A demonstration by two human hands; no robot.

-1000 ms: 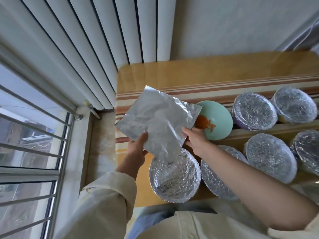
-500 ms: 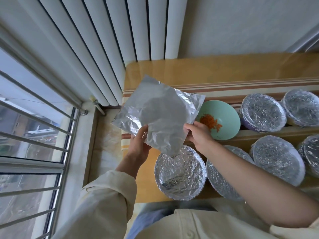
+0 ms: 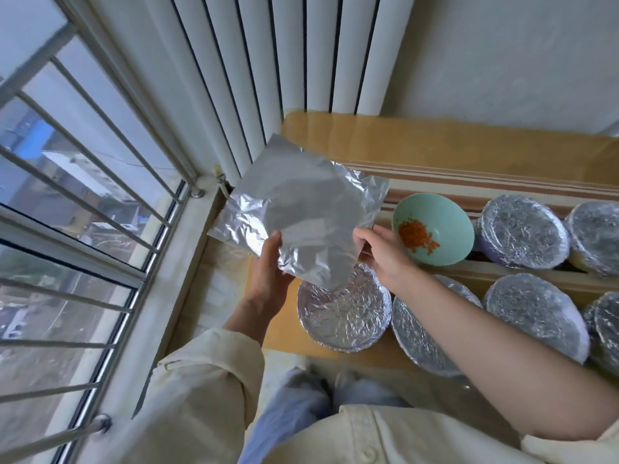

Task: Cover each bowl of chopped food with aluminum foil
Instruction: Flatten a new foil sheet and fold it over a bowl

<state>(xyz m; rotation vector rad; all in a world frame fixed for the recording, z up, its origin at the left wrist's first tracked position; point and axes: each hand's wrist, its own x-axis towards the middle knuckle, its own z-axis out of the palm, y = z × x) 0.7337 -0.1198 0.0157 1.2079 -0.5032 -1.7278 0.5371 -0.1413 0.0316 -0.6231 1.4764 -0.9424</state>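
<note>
A crinkled sheet of aluminum foil (image 3: 301,216) hangs in the air over the table's left end. My left hand (image 3: 269,272) pinches its lower left edge and my right hand (image 3: 385,252) pinches its lower right edge. Just right of the sheet stands an uncovered mint-green bowl (image 3: 445,222) with chopped orange food (image 3: 417,234) inside. A foil-covered bowl (image 3: 345,313) sits directly below the sheet, near the table's front edge.
Several more foil-covered bowls, such as one at the back (image 3: 522,232) and one at the front (image 3: 536,316), fill the right side of the wooden table (image 3: 435,142). A white radiator (image 3: 284,61) and a barred window (image 3: 83,195) stand to the left.
The view has shifted right and closer. Both hands still hold the foil sheet, which has tilted slightly and sits a little nearer the green bowl.
</note>
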